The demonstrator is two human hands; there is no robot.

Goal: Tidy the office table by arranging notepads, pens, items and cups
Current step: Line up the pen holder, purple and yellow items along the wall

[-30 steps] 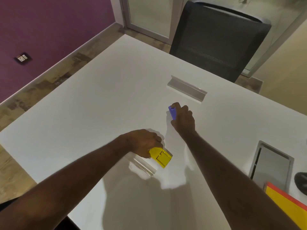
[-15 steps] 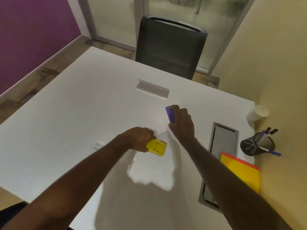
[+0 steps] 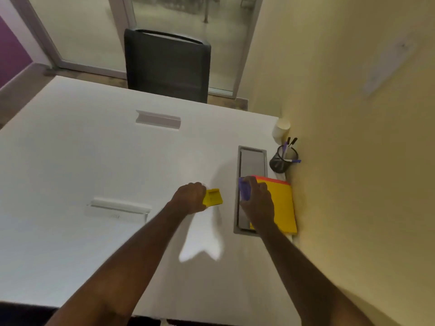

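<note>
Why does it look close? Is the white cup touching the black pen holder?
Apart. The head view shows bare table between the white cup and the black pen holder.

Both forearms bare to the elbow (no sleeves, watch or rings visible), left hand [image 3: 189, 196] and right hand [image 3: 258, 200] ungloved

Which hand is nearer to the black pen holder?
Right. The right hand holds a purple item just below-left of the pen holder; the left hand, holding a yellow item, is further left.
</note>
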